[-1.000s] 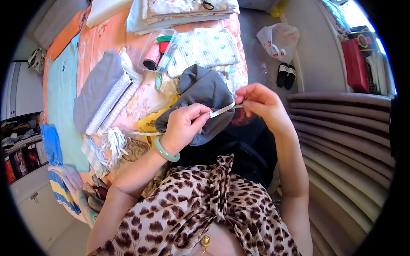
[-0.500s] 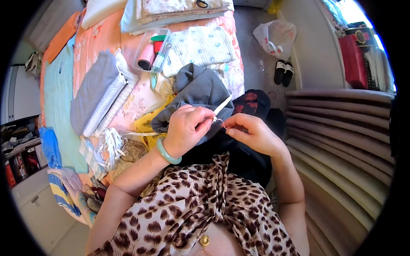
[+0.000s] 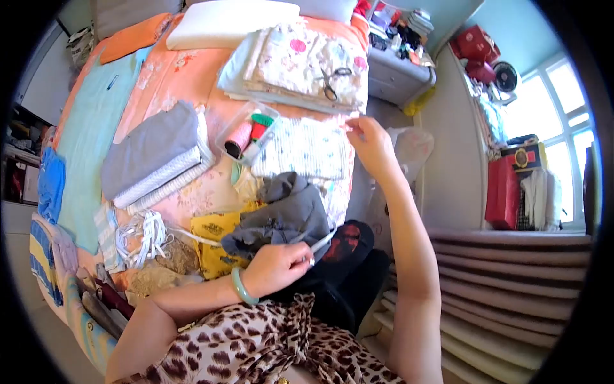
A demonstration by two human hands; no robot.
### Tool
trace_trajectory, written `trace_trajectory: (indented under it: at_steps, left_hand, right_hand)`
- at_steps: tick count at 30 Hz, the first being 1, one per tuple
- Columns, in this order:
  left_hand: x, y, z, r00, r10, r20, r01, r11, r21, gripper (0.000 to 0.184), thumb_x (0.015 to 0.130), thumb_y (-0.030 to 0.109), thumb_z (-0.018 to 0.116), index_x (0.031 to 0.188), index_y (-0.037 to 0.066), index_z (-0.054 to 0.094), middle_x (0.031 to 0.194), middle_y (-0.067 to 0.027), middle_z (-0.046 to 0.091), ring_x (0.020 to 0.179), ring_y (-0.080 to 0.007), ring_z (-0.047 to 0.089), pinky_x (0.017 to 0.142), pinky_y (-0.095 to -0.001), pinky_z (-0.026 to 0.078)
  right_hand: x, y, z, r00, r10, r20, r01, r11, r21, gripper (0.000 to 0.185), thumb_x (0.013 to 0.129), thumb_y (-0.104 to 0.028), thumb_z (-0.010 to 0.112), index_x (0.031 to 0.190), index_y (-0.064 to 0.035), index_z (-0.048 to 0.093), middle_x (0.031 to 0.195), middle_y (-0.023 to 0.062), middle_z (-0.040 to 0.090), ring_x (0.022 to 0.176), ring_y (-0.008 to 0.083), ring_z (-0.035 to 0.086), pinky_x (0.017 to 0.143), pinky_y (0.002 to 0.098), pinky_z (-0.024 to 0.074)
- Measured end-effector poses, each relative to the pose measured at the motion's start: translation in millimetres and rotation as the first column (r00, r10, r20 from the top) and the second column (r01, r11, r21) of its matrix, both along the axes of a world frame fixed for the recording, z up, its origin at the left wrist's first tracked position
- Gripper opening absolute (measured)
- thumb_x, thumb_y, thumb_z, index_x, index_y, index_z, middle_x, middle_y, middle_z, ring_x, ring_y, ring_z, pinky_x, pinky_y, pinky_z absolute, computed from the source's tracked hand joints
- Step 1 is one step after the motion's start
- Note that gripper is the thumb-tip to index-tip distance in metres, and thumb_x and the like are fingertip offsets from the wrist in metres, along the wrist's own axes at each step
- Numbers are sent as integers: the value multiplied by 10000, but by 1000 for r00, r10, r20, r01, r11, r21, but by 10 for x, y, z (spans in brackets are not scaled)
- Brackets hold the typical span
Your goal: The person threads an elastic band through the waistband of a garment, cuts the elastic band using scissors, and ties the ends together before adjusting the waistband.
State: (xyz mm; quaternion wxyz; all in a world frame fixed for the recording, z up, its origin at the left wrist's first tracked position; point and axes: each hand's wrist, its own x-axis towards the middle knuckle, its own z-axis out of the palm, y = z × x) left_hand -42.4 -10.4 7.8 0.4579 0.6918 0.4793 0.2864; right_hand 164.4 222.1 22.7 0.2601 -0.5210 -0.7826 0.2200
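White band, narrow and flat, lies at the right edge of the crumpled grey cloth, its near end pinched in the left hand; right hand farther off, fingers curled, closure and contents unclear

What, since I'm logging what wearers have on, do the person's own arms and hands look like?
A smooth, pale green bangle rings the wrist of the left hand; the right hand has none. Neither wears a glove, and no sleeves cover the forearms.

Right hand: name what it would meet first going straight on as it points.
The right hand would probably meet the folded floral cloths first, near the scissors; its height is unclear.
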Motion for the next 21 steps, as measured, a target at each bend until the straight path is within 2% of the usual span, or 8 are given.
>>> trace_trajectory:
  at_steps: [4, 6, 7, 8, 11, 18, 19, 21]
  left_hand:
    - [-57, 70, -152, 993, -102, 61, 103, 995, -12, 131, 877, 145, 668, 988, 93, 624, 688, -63, 650, 566, -181, 642, 549, -301, 502]
    - [-120, 147, -135, 972, -165, 165, 192, 967, -168, 121, 914, 146, 648, 1007, 77, 611, 690, -35, 647, 550, -124, 625, 538, -280, 496]
    - [-156, 209, -66, 953, -162, 257, 259, 872, -414, 150, 940, 168, 633, 1034, 56, 601, 699, -15, 640, 556, -80, 612, 536, -249, 492]
    - [-176, 228, -109, 933, -127, 338, 288, 827, -482, 168, 942, 175, 634, 1039, 41, 598, 717, -19, 640, 563, -71, 605, 541, -229, 492]
    - [-218, 298, -188, 897, -63, 438, 327, 761, -561, 134, 964, 161, 591, 1018, 39, 573, 688, -18, 623, 593, -74, 607, 557, -225, 493]
    - [-247, 465, -388, 848, -50, 527, 398, 718, -572, 127, 982, 133, 567, 1025, 14, 572, 774, -53, 683, 647, -93, 640, 602, -233, 515]
    - [-223, 472, -414, 844, -43, 535, 397, 722, -567, 120, 975, 129, 570, 1009, 14, 570, 766, -57, 681, 640, -99, 645, 586, -236, 512]
    - [-213, 521, -375, 871, -102, 481, 384, 752, -536, 90, 956, 108, 590, 969, 20, 578, 749, -60, 679, 614, -108, 655, 558, -247, 510]
  right_hand:
    - [-426, 990, -144, 966, -45, 256, 6, 988, 152, 370, 828, -181, 615, 1173, -49, 627, 1121, 185, 641, 1082, 347, 607, 932, 425, 472]
    - [-604, 1347, -228, 890, -74, 449, -38, 971, 235, 431, 815, -185, 605, 1231, -71, 601, 1159, 194, 628, 1123, 371, 582, 979, 450, 446]
    - [-662, 1410, -190, 861, -55, 506, -25, 988, 150, 486, 798, -158, 600, 1279, -95, 570, 1196, 197, 611, 1161, 394, 554, 1017, 454, 419]
    - [-665, 1517, -305, 858, -64, 509, -56, 975, 217, 368, 818, -260, 607, 1149, -99, 606, 1150, 198, 629, 1128, 381, 582, 968, 518, 426]
    - [-693, 1734, -386, 770, -43, 636, -8, 997, 78, 390, 838, -287, 582, 1197, -135, 602, 1203, 178, 603, 1178, 363, 558, 987, 500, 425]
    - [-568, 1609, -400, 721, -10, 693, -111, 985, 129, 423, 755, -232, 675, 1173, -184, 628, 1080, 168, 594, 1114, 377, 569, 905, 447, 491]
    - [-533, 1476, -345, 770, -34, 637, -95, 981, 168, 283, 763, -195, 632, 1038, -133, 664, 1069, 176, 612, 1056, 367, 603, 886, 446, 503]
    - [-372, 1198, -255, 896, -9, 443, 28, 999, -36, 387, 795, -214, 658, 1174, -145, 630, 1040, 170, 650, 1000, 315, 637, 841, 412, 518]
